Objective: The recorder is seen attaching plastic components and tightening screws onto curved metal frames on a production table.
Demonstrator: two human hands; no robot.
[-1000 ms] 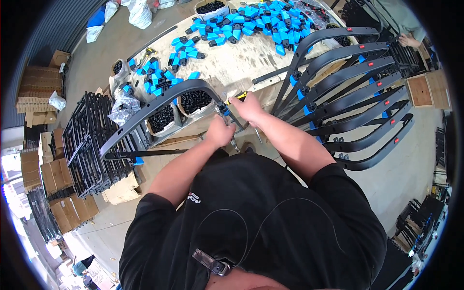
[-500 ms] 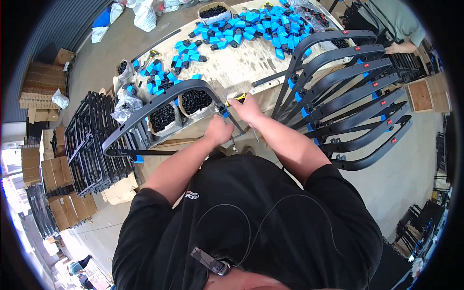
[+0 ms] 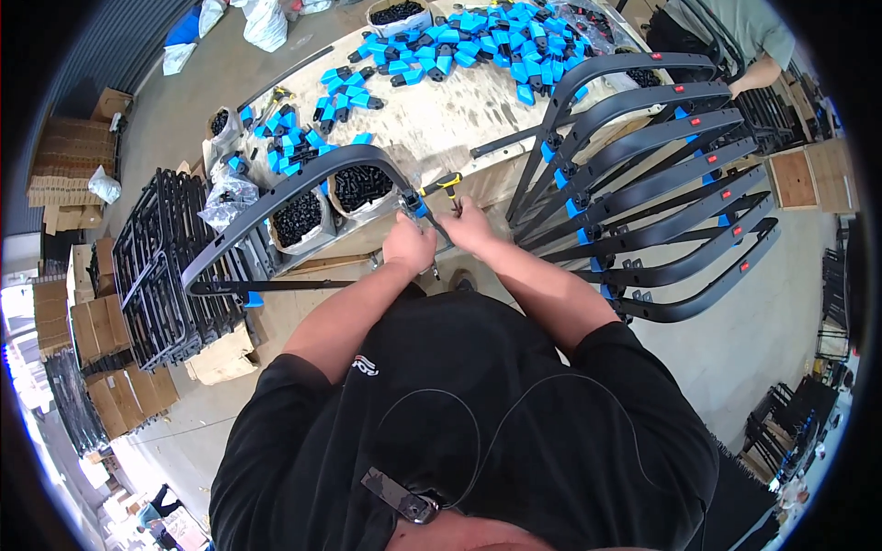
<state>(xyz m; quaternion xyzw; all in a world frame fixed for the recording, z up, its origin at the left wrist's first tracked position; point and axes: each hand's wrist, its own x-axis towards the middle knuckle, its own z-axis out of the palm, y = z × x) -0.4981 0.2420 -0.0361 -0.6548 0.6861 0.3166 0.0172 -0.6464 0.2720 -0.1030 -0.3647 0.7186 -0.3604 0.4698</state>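
Observation:
A curved black metal frame [image 3: 266, 204] arches in front of me, with a blue-and-black fitting [image 3: 416, 206] near its right end. My left hand [image 3: 410, 242] is closed around this end, just below the fitting. Beside it, my right hand [image 3: 472, 226] is closed at the frame end, its fingertips close to the left hand. A T-handle driver [image 3: 443, 184] with a yellow-and-black grip stands just above the right hand, its shaft running down into those fingers. What the fingertips pinch at the joint is hidden.
Blue-and-black fittings [image 3: 528, 55] cover the far part of the wooden table [image 3: 432, 119]. Bags of small black parts [image 3: 363, 188] stand at its near edge. Several finished-looking curved frames [image 3: 652, 191] lean at right; a co-worker's hand [image 3: 757, 75] is beyond. Black racks [image 3: 179, 271] stack at left.
The driver's grip has come out of my right palm and now sits above the hand, shaft downward. My right hand has moved down beside the left at the frame end.

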